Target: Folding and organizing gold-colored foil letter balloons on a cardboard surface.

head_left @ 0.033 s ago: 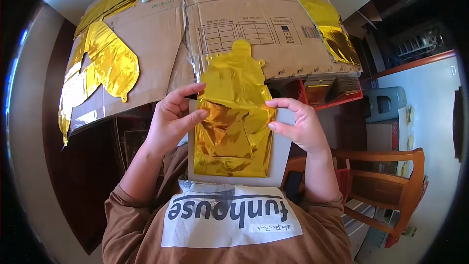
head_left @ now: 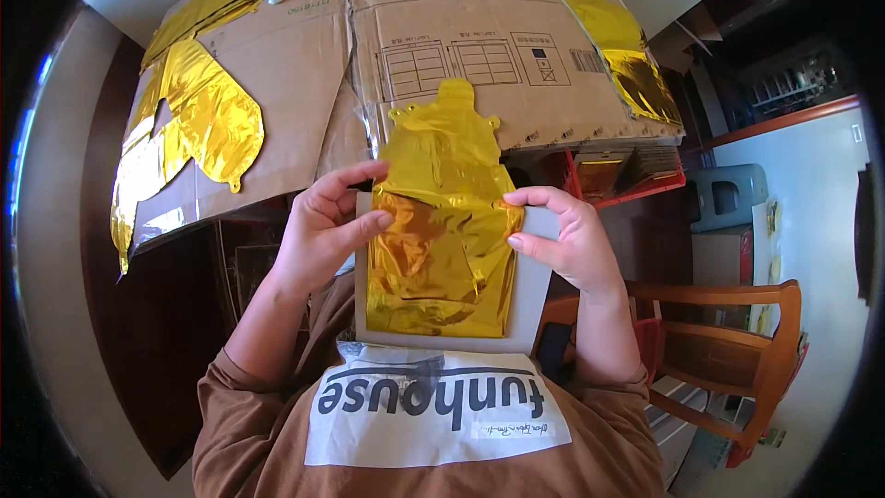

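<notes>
A flat, uninflated gold foil balloon (head_left: 442,161) with small round tabs lies lengthwise in front of me. Its lower part is folded over a pale grey card (head_left: 530,300), and its top reaches onto the cardboard-covered table. My left hand (head_left: 327,221) grips the balloon's left edge, thumb on the foil and index finger higher up. On the opposite edge, my right hand (head_left: 567,235) pinches foil between thumb and index finger beside the card. The foil's underside is hidden.
Flattened cardboard (head_left: 295,55) covers the table. Another gold foil balloon (head_left: 217,115) hangs over its left edge, and more gold foil (head_left: 599,23) lies at the right. A red box (head_left: 631,189) sits below the right edge. A wooden chair (head_left: 719,332) stands at my right.
The balloon and card have shifted very slightly toward me and to the right, and the creases in the foil look different. Both hands keep nearly the same place.
</notes>
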A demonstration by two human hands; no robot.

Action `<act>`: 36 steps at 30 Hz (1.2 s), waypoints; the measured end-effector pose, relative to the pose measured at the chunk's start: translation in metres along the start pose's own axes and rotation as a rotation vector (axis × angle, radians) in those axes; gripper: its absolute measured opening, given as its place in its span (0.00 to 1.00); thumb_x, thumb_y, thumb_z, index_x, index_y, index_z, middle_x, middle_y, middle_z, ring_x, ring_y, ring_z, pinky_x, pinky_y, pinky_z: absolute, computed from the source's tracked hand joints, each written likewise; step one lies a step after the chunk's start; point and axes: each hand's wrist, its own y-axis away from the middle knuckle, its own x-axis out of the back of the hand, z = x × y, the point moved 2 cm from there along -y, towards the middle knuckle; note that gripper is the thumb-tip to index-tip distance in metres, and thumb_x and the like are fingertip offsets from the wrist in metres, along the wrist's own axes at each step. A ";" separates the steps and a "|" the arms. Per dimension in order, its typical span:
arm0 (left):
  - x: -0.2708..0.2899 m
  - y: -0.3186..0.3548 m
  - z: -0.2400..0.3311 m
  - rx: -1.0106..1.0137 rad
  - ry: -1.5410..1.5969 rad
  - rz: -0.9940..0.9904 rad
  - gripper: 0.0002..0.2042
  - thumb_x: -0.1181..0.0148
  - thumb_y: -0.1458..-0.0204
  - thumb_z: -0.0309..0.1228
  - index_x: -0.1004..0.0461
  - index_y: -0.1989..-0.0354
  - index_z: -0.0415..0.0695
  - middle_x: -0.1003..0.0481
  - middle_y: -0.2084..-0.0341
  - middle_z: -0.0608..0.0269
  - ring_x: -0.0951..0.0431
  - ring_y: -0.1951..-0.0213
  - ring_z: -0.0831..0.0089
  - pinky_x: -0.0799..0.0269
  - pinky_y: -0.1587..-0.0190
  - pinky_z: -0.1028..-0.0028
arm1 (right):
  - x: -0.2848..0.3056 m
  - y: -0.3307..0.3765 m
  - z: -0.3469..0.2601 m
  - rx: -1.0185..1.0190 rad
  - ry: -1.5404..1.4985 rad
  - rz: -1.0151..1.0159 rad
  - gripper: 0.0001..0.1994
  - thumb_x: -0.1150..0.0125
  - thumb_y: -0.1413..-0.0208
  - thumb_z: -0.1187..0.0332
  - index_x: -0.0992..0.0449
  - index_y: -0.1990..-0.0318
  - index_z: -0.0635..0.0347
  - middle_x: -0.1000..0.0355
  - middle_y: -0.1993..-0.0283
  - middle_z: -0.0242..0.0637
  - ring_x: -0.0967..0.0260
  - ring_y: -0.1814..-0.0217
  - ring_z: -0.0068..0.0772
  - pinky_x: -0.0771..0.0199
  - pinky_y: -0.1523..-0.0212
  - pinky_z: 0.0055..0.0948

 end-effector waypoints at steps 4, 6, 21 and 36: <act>-0.007 0.011 0.018 0.038 0.237 -0.062 0.25 0.32 0.47 0.17 0.31 0.39 0.35 0.21 0.53 0.63 0.20 0.52 0.79 0.24 0.47 0.76 | 0.000 0.014 -0.010 -0.060 -0.119 0.030 0.16 0.30 0.48 0.76 0.22 0.50 0.63 0.22 0.52 0.30 0.29 0.48 0.17 0.32 0.43 0.22; -0.004 0.018 0.027 0.089 0.301 -0.140 0.25 0.31 0.47 0.16 0.31 0.40 0.34 0.21 0.52 0.61 0.20 0.50 0.77 0.24 0.45 0.75 | 0.000 0.021 -0.017 -0.107 -0.194 0.016 0.14 0.29 0.48 0.75 0.21 0.54 0.63 0.21 0.56 0.29 0.29 0.53 0.16 0.31 0.46 0.21; -0.003 0.037 0.028 0.123 0.148 -0.067 0.08 0.34 0.41 0.23 0.25 0.57 0.37 0.22 0.65 0.70 0.24 0.61 0.86 0.26 0.55 0.81 | -0.023 0.024 -0.010 -0.140 -0.604 0.083 0.07 0.31 0.45 0.75 0.21 0.60 0.61 0.24 0.61 0.26 0.31 0.60 0.15 0.31 0.54 0.21; 0.010 -0.025 0.031 -0.023 -0.225 0.094 0.15 0.41 0.37 0.27 0.28 0.45 0.32 0.19 0.61 0.63 0.22 0.58 0.82 0.25 0.54 0.78 | 0.002 -0.067 0.013 -0.073 -0.174 0.200 0.10 0.28 0.45 0.65 0.23 0.63 0.57 0.28 0.69 0.21 0.34 0.68 0.15 0.33 0.64 0.21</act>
